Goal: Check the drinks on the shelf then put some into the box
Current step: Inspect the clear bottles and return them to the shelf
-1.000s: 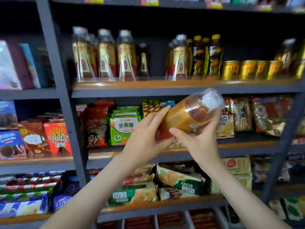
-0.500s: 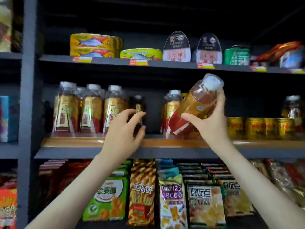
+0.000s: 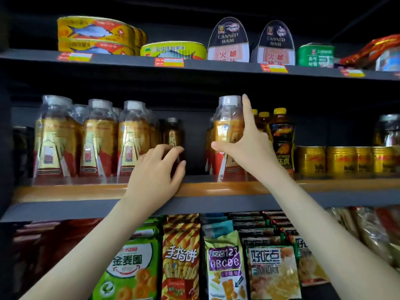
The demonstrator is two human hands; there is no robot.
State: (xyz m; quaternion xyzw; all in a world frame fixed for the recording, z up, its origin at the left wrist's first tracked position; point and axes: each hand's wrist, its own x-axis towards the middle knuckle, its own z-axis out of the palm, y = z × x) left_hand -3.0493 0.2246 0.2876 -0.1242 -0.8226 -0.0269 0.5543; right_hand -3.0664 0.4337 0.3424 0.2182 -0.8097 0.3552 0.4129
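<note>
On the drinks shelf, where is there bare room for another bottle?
The gap between the left bottle row and the bottle the right hand holds; a dark bottle stands at its back, left hand in front; gold cans crowd the right.

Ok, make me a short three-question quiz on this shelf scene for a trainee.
1. True or false: the right hand grips the clear-wrapped amber drink bottle with the white cap upright.
2. What stands just right of that bottle? A: dark bottles with yellow caps; B: milk cartons; C: blue cans.
3. Fill in: the left hand holds ____.
Key: 1 true; 2 A; 3 nothing.
</note>
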